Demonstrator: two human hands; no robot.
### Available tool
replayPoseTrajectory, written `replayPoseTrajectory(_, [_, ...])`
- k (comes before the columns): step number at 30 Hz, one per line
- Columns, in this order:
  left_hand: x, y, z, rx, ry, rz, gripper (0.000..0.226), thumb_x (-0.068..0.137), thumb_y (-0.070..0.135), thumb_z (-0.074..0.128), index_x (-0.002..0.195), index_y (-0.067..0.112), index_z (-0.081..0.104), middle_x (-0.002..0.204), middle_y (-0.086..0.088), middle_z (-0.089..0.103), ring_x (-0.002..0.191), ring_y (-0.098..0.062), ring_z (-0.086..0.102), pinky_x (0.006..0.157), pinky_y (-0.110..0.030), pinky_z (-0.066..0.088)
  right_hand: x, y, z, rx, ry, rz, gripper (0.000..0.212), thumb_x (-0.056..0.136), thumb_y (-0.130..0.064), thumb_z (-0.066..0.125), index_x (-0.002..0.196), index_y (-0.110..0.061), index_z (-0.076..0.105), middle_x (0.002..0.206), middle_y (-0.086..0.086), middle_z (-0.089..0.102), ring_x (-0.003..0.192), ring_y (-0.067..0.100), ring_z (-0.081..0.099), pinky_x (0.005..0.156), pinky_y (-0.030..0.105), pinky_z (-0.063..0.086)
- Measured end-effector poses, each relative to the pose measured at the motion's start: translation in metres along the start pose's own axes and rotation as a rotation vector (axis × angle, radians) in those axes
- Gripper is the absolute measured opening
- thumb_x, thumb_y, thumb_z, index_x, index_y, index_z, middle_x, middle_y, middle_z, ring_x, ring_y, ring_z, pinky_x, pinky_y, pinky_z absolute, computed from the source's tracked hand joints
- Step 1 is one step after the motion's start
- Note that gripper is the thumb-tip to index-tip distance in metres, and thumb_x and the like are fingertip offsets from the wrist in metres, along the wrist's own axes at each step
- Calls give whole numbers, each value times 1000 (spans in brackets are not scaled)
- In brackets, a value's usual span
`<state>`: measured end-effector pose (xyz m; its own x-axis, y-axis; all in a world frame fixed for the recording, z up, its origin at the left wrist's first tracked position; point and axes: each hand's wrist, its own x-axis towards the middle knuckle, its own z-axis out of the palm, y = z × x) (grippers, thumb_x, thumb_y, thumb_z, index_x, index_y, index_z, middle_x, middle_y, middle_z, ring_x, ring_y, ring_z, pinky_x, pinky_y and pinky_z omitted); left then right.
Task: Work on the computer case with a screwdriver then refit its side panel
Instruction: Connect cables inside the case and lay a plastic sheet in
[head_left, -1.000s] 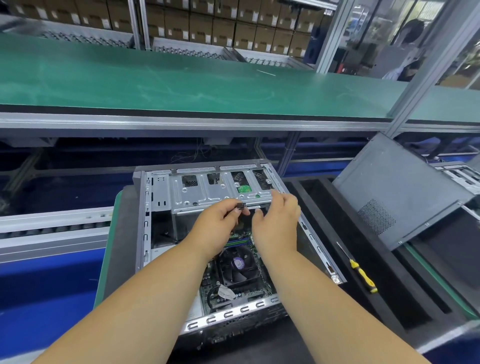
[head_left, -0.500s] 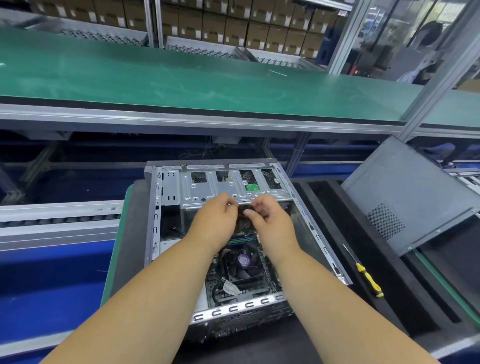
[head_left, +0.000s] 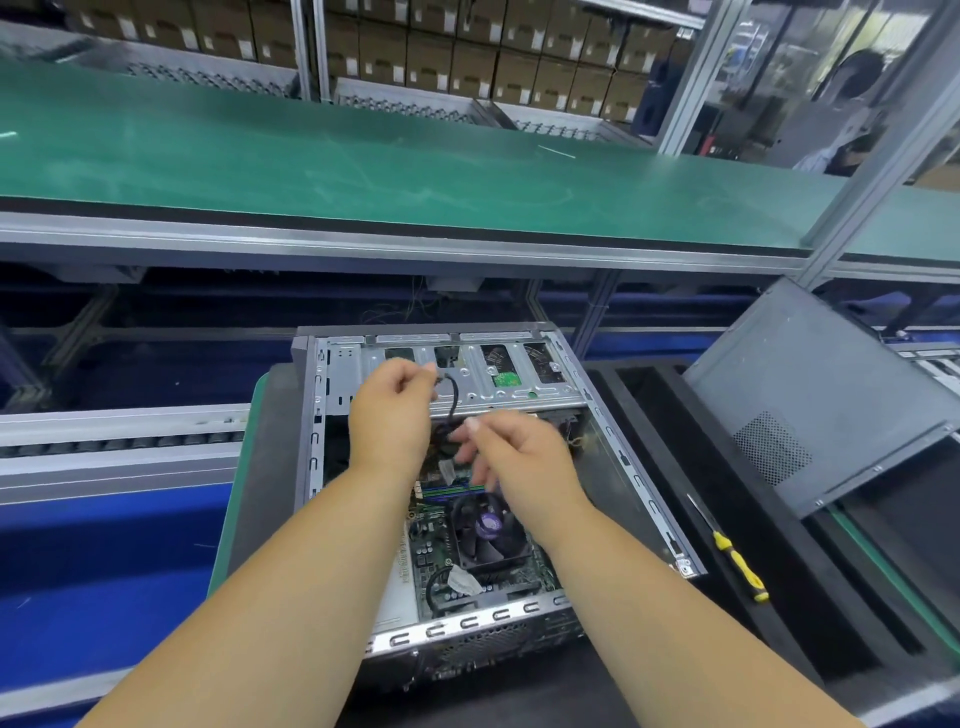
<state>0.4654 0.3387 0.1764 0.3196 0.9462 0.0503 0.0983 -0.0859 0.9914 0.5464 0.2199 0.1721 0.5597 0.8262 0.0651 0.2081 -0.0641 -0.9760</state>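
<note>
The computer case (head_left: 457, 499) lies on its side, open face up, on a dark pad at the middle of the counter (head_left: 244, 478), its rear grille toward you and the drive cage at its far end. Inside you can see the black cooler fan (head_left: 485, 525) on the motherboard. Your left hand (head_left: 389, 410) is over the drive cage, its grip pinching the upper end of a thin black cable (head_left: 451, 397) that hangs down into the case. Your right hand (head_left: 511, 457) hovers just above the board, its fingers loosely curled; the blur keeps me from telling whether that grip has hold of the cable's lower end or is empty.

The screwdriver (head_left: 730, 551), yellow-handled, lies untouched in a dark foam tray just beside the case's right edge. The side panel (head_left: 810, 395) leans tilted at the right end of the counter, well apart from the case.

You appear to be in the inside-work step, dealing with a cable, with the panel not yet refitted. The next move likely calls for seating or tucking that cable clear of the fan and the case rim, then freeing your right hand to reach for the screwdriver.
</note>
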Motion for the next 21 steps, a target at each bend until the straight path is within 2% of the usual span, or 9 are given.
replayPoseTrajectory(2, [5,4,0,-198,20,-108,24,92,30,60,71,20,64,67,8,62,64,-10,52,62,-27,43,1,-8,13,88,-117,142,25,100,-31,52,111,-17,69,90,7,74,63,16,62,59,28,53])
replayPoseTrajectory(4, [7,6,3,-392,2,-260,23,92,26,62,71,19,66,67,5,59,61,-11,47,62,-27,40,4,-13,24,139,-159,298,30,105,-33,43,122,-16,60,108,10,71,77,21,67,76,34,58])
replayPoseTrajectory(7, [7,3,5,-503,-46,-422,21,93,22,61,75,17,70,71,3,52,57,-11,39,57,-24,35,10,-17,36,331,-148,372,46,107,-36,36,150,-19,35,126,2,62,107,21,64,103,39,47])
replayPoseTrajectory(9, [6,2,6,-485,-97,-460,22,94,22,60,75,15,70,72,2,50,56,-11,38,54,-24,34,15,-18,41,524,-32,328,51,106,-33,40,155,-22,26,124,-8,59,114,15,57,100,32,41])
replayPoseTrajectory(11, [3,3,8,-448,-176,-474,25,95,23,58,74,15,68,66,4,50,55,-10,39,54,-23,35,21,-17,40,692,110,278,39,104,-25,46,143,-19,45,126,-2,59,111,16,53,89,28,38])
replayPoseTrajectory(12, [1,5,11,-425,-219,-476,26,96,23,57,73,15,66,63,5,50,54,-10,39,53,-23,35,23,-16,38,760,165,273,32,103,-21,49,135,-16,54,118,2,63,102,16,54,83,27,38])
replayPoseTrajectory(16, [-11,14,18,-279,-374,-467,25,100,19,48,78,14,59,67,1,49,57,-11,40,53,-24,33,28,-8,28,885,243,334,18,100,-14,52,102,-12,70,69,-1,66,60,8,58,58,19,48])
replayPoseTrajectory(18, [-13,20,15,-100,-429,-411,24,100,19,48,82,12,61,73,-3,55,63,-16,46,58,-28,38,27,-2,22,825,255,374,15,99,-12,55,97,-10,70,68,-2,68,56,6,61,55,17,49])
replayPoseTrajectory(21, [-7,28,9,553,-542,-171,31,100,31,48,106,7,68,104,-11,67,98,-27,61,90,-36,50,24,12,14,651,275,457,10,97,-8,59,99,-6,69,80,2,72,68,8,66,62,17,49])
